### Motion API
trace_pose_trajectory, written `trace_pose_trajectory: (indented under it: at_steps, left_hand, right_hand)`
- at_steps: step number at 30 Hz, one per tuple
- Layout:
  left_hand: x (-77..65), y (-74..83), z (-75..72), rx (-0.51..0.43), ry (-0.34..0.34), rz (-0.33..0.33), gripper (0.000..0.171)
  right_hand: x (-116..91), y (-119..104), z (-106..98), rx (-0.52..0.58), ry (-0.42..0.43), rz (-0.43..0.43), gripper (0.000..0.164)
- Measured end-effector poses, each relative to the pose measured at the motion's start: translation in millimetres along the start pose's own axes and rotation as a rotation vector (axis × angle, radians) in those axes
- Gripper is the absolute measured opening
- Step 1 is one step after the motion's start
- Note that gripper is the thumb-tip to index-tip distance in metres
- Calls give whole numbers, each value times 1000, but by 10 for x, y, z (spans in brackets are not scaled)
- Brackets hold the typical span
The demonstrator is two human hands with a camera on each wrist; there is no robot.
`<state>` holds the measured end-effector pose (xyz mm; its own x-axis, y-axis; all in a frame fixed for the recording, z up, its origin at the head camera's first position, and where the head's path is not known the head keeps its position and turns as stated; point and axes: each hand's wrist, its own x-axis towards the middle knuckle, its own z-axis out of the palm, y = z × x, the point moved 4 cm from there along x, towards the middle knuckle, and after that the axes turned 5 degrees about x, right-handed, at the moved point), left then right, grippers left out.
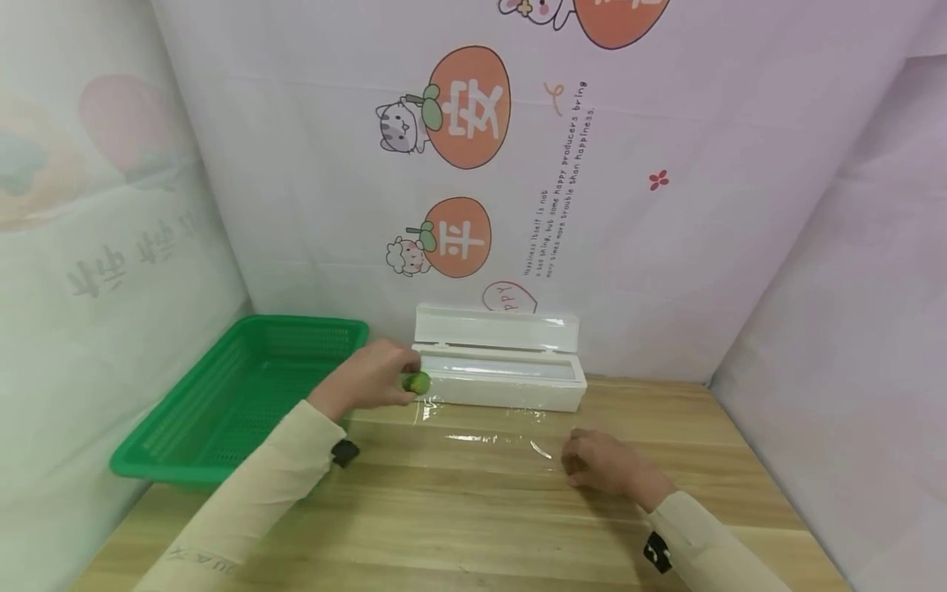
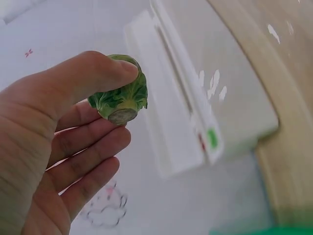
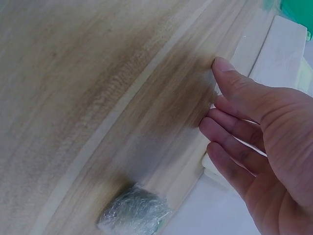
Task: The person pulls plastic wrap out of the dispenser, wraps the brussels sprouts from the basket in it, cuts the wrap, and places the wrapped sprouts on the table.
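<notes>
My left hand [image 1: 377, 374] pinches a green Brussels sprout [image 2: 122, 95] between thumb and fingers, its pale cut stem end showing in the left wrist view. It is at the left end of a white cling film dispenser [image 1: 510, 390], whose lid [image 1: 496, 330] stands raised. Clear plastic wrap [image 1: 473, 438] stretches from the dispenser over the wooden table toward me. At the wrap's right edge my right hand [image 1: 602, 460] pinches the film, thumb [image 3: 234, 81] and bent fingers close together. Low in the right wrist view sits a film-wrapped lump [image 3: 134, 213], greenish inside.
To the left a green plastic basket [image 1: 185, 386] with perforated sides stands on the wooden table [image 1: 459, 526]. White printed cloth [image 1: 629, 247] hangs behind the dispenser and at both sides. The dispenser stands against the back cloth.
</notes>
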<state>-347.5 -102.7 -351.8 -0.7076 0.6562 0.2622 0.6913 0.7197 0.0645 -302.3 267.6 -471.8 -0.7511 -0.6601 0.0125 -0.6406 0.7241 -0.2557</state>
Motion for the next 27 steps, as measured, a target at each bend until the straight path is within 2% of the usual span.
trace_pose_trajectory:
  at_steps: [5, 13, 21, 27]
  left_hand:
    - [148, 226, 254, -24, 11, 61, 21]
    - [323, 483, 682, -117, -3, 92, 20]
    - [428, 663, 1117, -75, -13, 63, 23]
    - [465, 727, 1344, -132, -19, 26, 20]
  right_hand:
    - [-13, -20, -25, 1, -1, -2, 17]
    - [-2, -27, -9, -3, -15, 10, 17]
    - [2, -11, 7, -10, -14, 20, 16]
    - [-10, -33, 9, -6, -11, 18, 16]
